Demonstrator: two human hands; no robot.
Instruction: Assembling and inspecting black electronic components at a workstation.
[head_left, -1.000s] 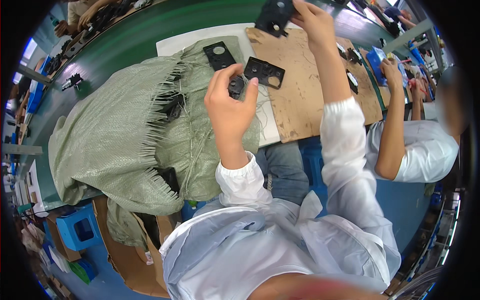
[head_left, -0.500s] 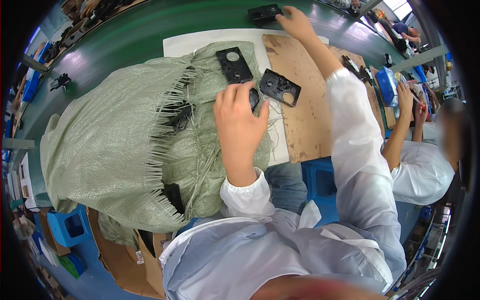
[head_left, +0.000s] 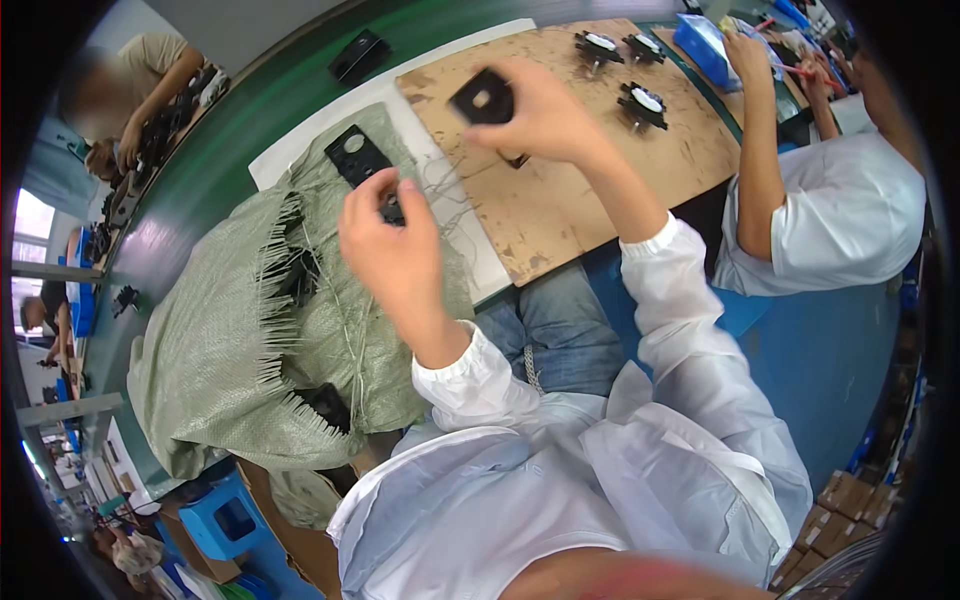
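Note:
My right hand (head_left: 555,115) grips a flat black plastic housing (head_left: 470,108) with a round hole, raised over the wooden board and slightly blurred. My left hand (head_left: 388,245) hovers at the green woven sack, fingers curled round a small black part (head_left: 393,210) that they mostly hide. Just beyond its fingertips, another black housing (head_left: 345,168) with a round opening lies on the sack (head_left: 215,330). More dark pieces (head_left: 325,405) show through the sack's frayed opening.
Three black parts with white discs (head_left: 640,105) sit on the wooden board (head_left: 540,225). A black box-shaped housing (head_left: 360,57) lies on the green conveyor belt (head_left: 225,130). At right a co-worker's arm (head_left: 755,170) reaches near a blue bag (head_left: 703,50). A blue stool (head_left: 225,515) stands lower left.
My right hand has left the black housing on the belt and come back over the board, taking up the housing that lay beside the sack. My view has turned rightward.

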